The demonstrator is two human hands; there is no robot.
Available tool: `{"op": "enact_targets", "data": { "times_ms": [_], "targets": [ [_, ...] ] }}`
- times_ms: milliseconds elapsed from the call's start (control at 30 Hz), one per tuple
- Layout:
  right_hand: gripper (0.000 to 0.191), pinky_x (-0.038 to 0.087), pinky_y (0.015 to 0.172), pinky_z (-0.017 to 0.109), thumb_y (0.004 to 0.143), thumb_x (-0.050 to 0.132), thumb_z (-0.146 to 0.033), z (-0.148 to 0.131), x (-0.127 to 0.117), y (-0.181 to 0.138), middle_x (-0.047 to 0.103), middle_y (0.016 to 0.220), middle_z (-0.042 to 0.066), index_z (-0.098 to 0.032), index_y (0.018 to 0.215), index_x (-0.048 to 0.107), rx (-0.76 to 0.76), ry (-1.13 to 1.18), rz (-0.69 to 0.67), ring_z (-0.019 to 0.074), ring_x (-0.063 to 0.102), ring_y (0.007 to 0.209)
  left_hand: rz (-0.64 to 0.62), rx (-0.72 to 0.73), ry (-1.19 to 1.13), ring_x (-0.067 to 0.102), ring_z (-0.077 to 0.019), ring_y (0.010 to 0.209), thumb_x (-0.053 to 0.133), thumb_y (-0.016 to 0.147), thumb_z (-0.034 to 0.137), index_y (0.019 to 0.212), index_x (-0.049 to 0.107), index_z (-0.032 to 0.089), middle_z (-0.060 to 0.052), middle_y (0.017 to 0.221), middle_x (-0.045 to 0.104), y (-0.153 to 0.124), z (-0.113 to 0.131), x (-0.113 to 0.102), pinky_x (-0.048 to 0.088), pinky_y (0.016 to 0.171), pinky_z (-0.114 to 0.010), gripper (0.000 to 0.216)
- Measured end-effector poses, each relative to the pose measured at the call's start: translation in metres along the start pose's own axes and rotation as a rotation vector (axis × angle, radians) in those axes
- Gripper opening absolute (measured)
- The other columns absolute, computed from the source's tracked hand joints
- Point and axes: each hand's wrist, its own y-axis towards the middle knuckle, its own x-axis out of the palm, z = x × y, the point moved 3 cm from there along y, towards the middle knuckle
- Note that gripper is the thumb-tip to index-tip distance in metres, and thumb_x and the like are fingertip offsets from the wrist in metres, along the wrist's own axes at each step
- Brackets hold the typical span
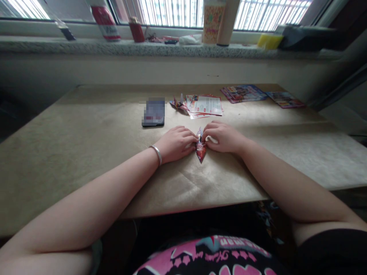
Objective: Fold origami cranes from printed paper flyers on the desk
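Observation:
A small piece of folded printed paper [201,152], red and white with pointed ends, lies on the table between my hands. My left hand [178,143] grips its left side with the fingertips, and a silver bracelet circles that wrist. On the other side my right hand [222,136] pinches the paper's right edge between thumb and fingers. Both hands rest low on the tabletop. The fingertips hide part of the folds. Just beyond them lie a crumpled-looking folded paper piece [179,104] and a stack of printed sheets [208,105].
A dark phone [154,112] lies left of the sheets. Colourful printed cards [243,93] and another card pile [286,99] sit at the back right of the table [86,145]. On the windowsill stand a red can [105,22], a patterned cup [212,23] and a yellow object [270,41].

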Motion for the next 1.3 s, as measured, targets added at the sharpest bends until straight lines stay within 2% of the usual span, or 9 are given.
{"op": "enact_targets", "data": {
  "times_ms": [200, 433, 600, 767, 1033, 1300],
  "targets": [
    [0.015, 0.048, 0.082, 0.033, 0.079, 0.058, -0.016, -0.0013, 0.0015, -0.0004, 0.067, 0.093, 0.007, -0.02, 0.088, 0.069, 0.017, 0.022, -0.019, 0.0195, 0.06, 0.091, 0.031, 0.031, 0.049, 0.061, -0.0209, 0.101, 0.05, 0.094, 0.032, 0.107, 0.067, 0.019, -0.007, 0.108, 0.069, -0.0018, -0.0008, -0.0014, 0.047, 0.096, -0.038, 0.025],
    [0.02, 0.048, 0.086, 0.034, 0.077, 0.06, -0.014, -0.0005, -0.0001, -0.0019, 0.068, 0.103, 0.007, -0.02, 0.094, 0.069, -0.016, 0.02, -0.03, 0.0203, 0.061, 0.096, 0.05, 0.024, 0.029, 0.06, -0.0214, 0.105, 0.056, 0.091, 0.028, 0.11, 0.066, 0.019, -0.008, 0.118, 0.066, -0.004, -0.0032, -0.0015, 0.049, 0.093, -0.037, 0.023],
    [0.016, 0.048, 0.083, 0.034, 0.081, 0.06, -0.016, -0.0009, 0.0003, -0.001, 0.069, 0.096, 0.006, -0.021, 0.089, 0.073, -0.073, -0.035, -0.008, 0.0199, 0.059, 0.091, 0.073, 0.072, 0.019, 0.061, -0.0194, 0.1, 0.054, 0.092, 0.025, 0.105, 0.069, 0.023, -0.005, 0.106, 0.069, -0.0031, -0.0033, -0.0005, 0.049, 0.092, -0.036, 0.02],
    [0.017, 0.046, 0.079, 0.033, 0.084, 0.059, -0.02, -0.0018, -0.0006, -0.0014, 0.07, 0.092, 0.005, -0.024, 0.091, 0.075, -0.101, -0.118, -0.034, 0.02, 0.057, 0.088, 0.081, 0.116, -0.015, 0.061, -0.0189, 0.102, 0.052, 0.094, 0.027, 0.101, 0.071, 0.025, -0.003, 0.106, 0.071, -0.0006, -0.0001, -0.0023, 0.049, 0.093, -0.036, 0.02],
    [0.018, 0.045, 0.079, 0.032, 0.086, 0.059, -0.021, -0.0009, -0.0018, -0.0027, 0.071, 0.094, 0.005, -0.024, 0.092, 0.075, -0.078, -0.098, -0.05, 0.0189, 0.059, 0.088, 0.049, 0.162, -0.148, 0.062, -0.019, 0.108, 0.049, 0.094, 0.021, 0.114, 0.068, 0.024, -0.007, 0.113, 0.069, -0.003, 0.0022, -0.0045, 0.051, 0.096, -0.036, 0.028],
    [0.019, 0.046, 0.079, 0.032, 0.087, 0.058, -0.021, -0.004, -0.0019, -0.0031, 0.072, 0.096, 0.005, -0.024, 0.093, 0.075, -0.064, -0.127, -0.069, 0.0191, 0.06, 0.09, -0.014, 0.158, -0.209, 0.057, -0.0224, 0.118, 0.052, 0.085, 0.01, 0.115, 0.068, 0.025, -0.009, 0.12, 0.063, -0.0052, 0.0027, -0.0085, 0.048, 0.103, -0.039, 0.037]
  ]
}}
